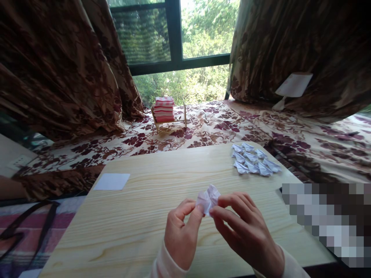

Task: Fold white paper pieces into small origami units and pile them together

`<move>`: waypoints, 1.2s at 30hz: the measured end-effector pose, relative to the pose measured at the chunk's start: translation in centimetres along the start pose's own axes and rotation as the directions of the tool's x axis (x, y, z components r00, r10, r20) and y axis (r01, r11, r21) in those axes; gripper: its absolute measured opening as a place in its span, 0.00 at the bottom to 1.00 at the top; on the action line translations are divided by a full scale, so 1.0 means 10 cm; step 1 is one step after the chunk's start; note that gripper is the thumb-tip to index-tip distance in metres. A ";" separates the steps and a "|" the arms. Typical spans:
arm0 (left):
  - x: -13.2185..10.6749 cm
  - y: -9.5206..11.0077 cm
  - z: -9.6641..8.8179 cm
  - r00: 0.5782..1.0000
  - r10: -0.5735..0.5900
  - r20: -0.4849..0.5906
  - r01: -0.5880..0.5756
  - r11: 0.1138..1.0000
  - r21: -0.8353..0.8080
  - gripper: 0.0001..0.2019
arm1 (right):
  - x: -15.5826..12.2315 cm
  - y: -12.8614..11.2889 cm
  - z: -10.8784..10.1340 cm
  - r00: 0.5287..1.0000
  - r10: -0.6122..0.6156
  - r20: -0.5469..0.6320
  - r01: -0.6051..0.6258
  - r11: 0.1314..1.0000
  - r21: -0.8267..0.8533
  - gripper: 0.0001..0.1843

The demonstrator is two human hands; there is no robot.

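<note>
A small folded white paper (209,197) is held between my two hands, over the near middle of the wooden table (139,216). My left hand (182,231) pinches its lower left part between thumb and fingers. On the other side, the fingertips of my right hand (243,224) grip its right edge. Creases and raised flaps show on the paper; its final shape is hard to make out. Several folded white paper pieces (252,159) with pointed corners lie grouped at the table's far right. Flat on the left side rests a white paper sheet (112,181).
Behind the table, a ledge with floral cloth (211,123) carries a small rack with folded pink-striped cloths (164,110). A white lamp (294,85) stands by the right curtain (266,46). Striped fabric with a dark strap (43,231) lies at the left. The right edge is pixelated.
</note>
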State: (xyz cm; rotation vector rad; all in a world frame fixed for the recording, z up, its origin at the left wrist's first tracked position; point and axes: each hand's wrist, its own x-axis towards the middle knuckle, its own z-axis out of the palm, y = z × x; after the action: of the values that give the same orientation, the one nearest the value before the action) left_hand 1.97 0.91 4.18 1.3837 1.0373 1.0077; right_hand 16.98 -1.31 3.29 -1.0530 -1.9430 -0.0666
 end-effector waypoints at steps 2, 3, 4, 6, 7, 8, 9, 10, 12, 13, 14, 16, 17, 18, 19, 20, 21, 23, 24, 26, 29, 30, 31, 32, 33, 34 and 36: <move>-0.01 0.01 -0.01 1.000 -0.006 0.000 0.006 1.000 -0.016 0.14 | 0.00 0.00 0.00 1.000 -0.013 0.004 0.013 1.000 0.000 0.13; -0.01 0.01 -0.01 1.000 -0.011 0.000 0.011 1.000 -0.023 0.14 | -0.01 0.00 0.00 1.000 -0.024 0.007 0.024 1.000 -0.003 0.14; -0.01 0.01 -0.01 1.000 -0.017 -0.003 0.017 0.999 -0.028 0.14 | -0.01 0.01 0.00 0.999 -0.032 0.010 0.032 0.999 -0.007 0.15; -0.01 0.00 -0.02 0.999 -0.038 -0.005 0.038 0.998 -0.048 0.14 | -0.01 0.01 -0.01 0.999 -0.032 0.018 0.032 0.999 -0.016 0.15; -0.01 -0.02 -0.03 0.999 -0.051 -0.003 0.050 0.996 -0.068 0.14 | -0.01 0.00 -0.02 1.000 -0.024 0.020 0.024 1.000 -0.019 0.14; 0.00 -0.04 -0.04 0.998 -0.063 0.000 0.063 0.994 -0.091 0.14 | -0.01 0.00 -0.03 1.000 -0.019 0.021 0.019 1.000 -0.019 0.14; 0.00 -0.07 -0.04 0.997 -0.075 0.009 0.076 0.991 -0.113 0.15 | 0.00 0.00 -0.04 1.000 -0.016 0.020 0.016 1.000 -0.019 0.14; 0.01 -0.09 -0.05 0.996 -0.086 0.018 0.088 0.988 -0.129 0.15 | 0.00 0.00 -0.05 1.000 -0.018 0.017 0.018 1.000 -0.020 0.15; 0.02 -0.13 -0.06 0.994 -0.108 0.034 0.112 0.983 -0.145 0.16 | 0.01 0.01 -0.07 0.999 -0.031 0.015 0.031 0.999 -0.026 0.14; 0.03 -0.15 -0.06 0.992 -0.122 0.039 0.126 0.981 -0.149 0.16 | 0.01 0.01 -0.07 0.999 -0.040 0.015 0.041 0.999 -0.030 0.14; 0.04 -0.16 -0.06 0.990 -0.135 0.045 0.140 0.978 -0.153 0.16 | 0.01 0.02 -0.07 0.999 -0.049 0.017 0.049 0.998 -0.033 0.14; 0.06 -0.16 -0.06 0.987 -0.153 0.056 0.160 0.974 -0.163 0.16 | 0.01 0.03 -0.08 0.998 -0.061 0.028 0.062 0.997 -0.036 0.13; 0.07 -0.16 -0.06 0.986 -0.153 0.059 0.161 0.973 -0.166 0.16 | 0.01 0.04 -0.08 0.997 -0.064 0.035 0.065 0.997 -0.035 0.13; 0.08 -0.16 -0.06 0.987 -0.151 0.058 0.159 0.973 -0.167 0.16 | 0.01 0.04 -0.08 0.997 -0.065 0.040 0.067 0.997 -0.036 0.13; 0.08 -0.16 -0.06 0.987 -0.147 0.057 0.155 0.974 -0.165 0.16 | 0.01 0.05 -0.08 0.997 -0.068 0.046 0.070 0.997 -0.038 0.12; 0.09 -0.16 -0.06 0.988 -0.142 0.052 0.149 0.975 -0.166 0.16 | 0.01 0.05 -0.08 0.996 -0.072 0.053 0.074 0.996 -0.040 0.12; 0.10 -0.16 -0.06 0.989 -0.140 0.052 0.147 0.975 -0.167 0.17 | 0.01 0.06 -0.08 0.995 -0.076 0.060 0.079 0.996 -0.044 0.12; 0.11 -0.16 -0.07 0.988 -0.141 0.064 0.150 0.975 -0.164 0.18 | 0.00 0.07 -0.09 0.993 -0.092 0.079 0.097 0.994 -0.053 0.12; 0.11 -0.16 -0.07 0.987 -0.141 0.076 0.151 0.976 -0.159 0.18 | 0.00 0.07 -0.09 0.991 -0.100 0.091 0.106 0.993 -0.058 0.12; 0.12 -0.15 -0.08 0.985 -0.139 0.101 0.153 0.977 -0.146 0.19 | 0.01 0.07 -0.10 0.988 -0.114 0.108 0.122 0.991 -0.062 0.12; 0.12 -0.11 -0.08 0.982 -0.162 0.102 0.172 0.980 -0.098 0.17 | 0.02 0.07 -0.11 0.988 -0.119 0.100 0.126 0.990 -0.063 0.11; 0.12 -0.10 -0.08 0.980 -0.174 0.093 0.181 0.980 -0.085 0.16 | 0.02 0.07 -0.11 0.989 -0.114 0.094 0.121 0.991 -0.063 0.11; 0.11 -0.09 -0.08 0.980 -0.183 0.084 0.190 0.979 -0.081 0.15 | 0.03 0.07 -0.11 0.990 -0.107 0.087 0.112 0.992 -0.063 0.11; 0.11 -0.09 -0.07 0.979 -0.189 0.075 0.195 0.977 -0.088 0.15 | 0.03 0.07 -0.11 0.992 -0.096 0.083 0.101 0.993 -0.062 0.11; 0.11 -0.09 -0.07 0.980 -0.189 0.068 0.195 0.975 -0.103 0.14 | 0.02 0.07 -0.11 0.993 -0.085 0.081 0.090 0.994 -0.059 0.12; 0.10 -0.09 -0.06 0.981 -0.185 0.058 0.190 0.974 -0.120 0.15 | 0.02 0.07 -0.11 0.994 -0.074 0.077 0.079 0.995 -0.055 0.12; 0.09 -0.08 -0.05 0.986 -0.166 0.031 0.168 0.978 -0.126 0.15 | 0.01 0.08 -0.11 0.996 -0.065 0.066 0.068 0.997 -0.047 0.13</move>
State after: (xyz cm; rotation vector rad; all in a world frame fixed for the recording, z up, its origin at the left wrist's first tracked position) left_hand 1.67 1.95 3.46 1.1798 1.0371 0.9174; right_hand 18.21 -1.19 3.77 -1.0333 -2.0445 -0.1191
